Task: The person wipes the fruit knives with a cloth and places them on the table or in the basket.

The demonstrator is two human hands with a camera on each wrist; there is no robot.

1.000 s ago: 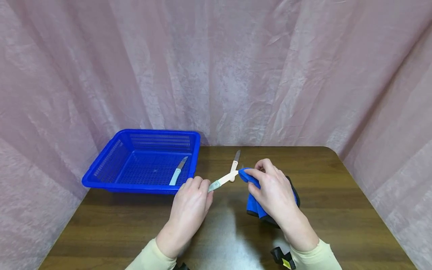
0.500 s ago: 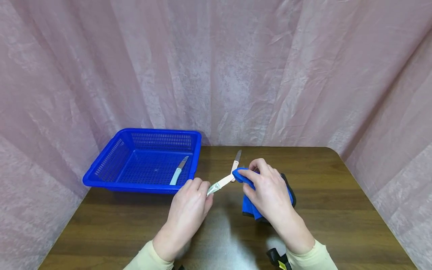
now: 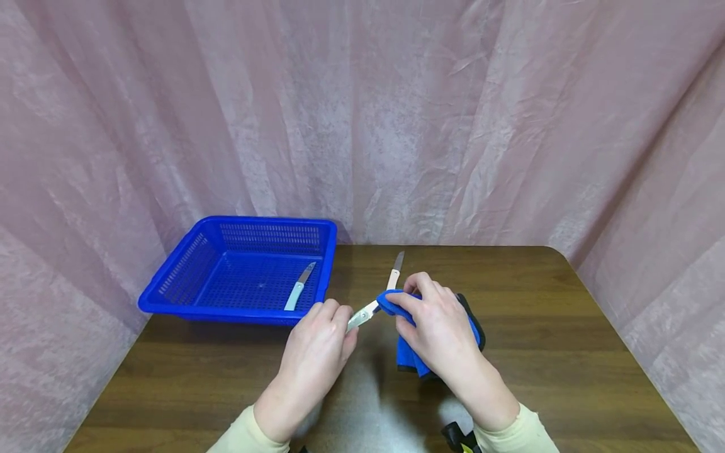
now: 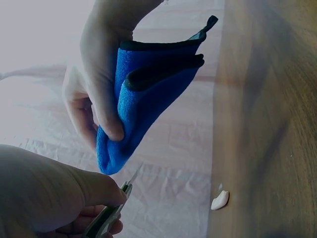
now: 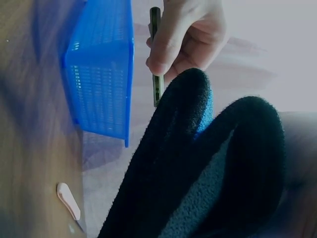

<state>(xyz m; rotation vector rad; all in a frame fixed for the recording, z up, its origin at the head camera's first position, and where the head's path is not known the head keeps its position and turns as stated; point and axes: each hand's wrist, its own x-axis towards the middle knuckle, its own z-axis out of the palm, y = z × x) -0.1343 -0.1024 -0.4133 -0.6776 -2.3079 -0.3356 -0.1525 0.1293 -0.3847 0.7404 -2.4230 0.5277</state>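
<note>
My left hand (image 3: 317, 346) grips the pale green handle of a small folding knife (image 3: 361, 315), its blade pointing right. In my right hand (image 3: 442, 321) a folded blue cloth (image 3: 411, 358) with black edging is pinched, and its front fold covers most of that blade in the head view. The left wrist view shows the thumb lying along the green handle (image 4: 105, 219), close below the cloth (image 4: 148, 106). Behind the cloth, a second knife (image 3: 393, 278) with a cream-pink handle lies unfolded on the table, its handle end hidden.
A blue plastic basket (image 3: 226, 311) stands at the left, near my left hand. Inside it, on the right side, rests a knife (image 3: 296, 294) with a light blue handle. The wooden table (image 3: 538, 327) ends at a pink curtain (image 3: 362, 126).
My right hand has moved left and slightly toward me with the cloth, along the blade toward the handle, covering more of the blade. My left hand has stayed nearly still.
</note>
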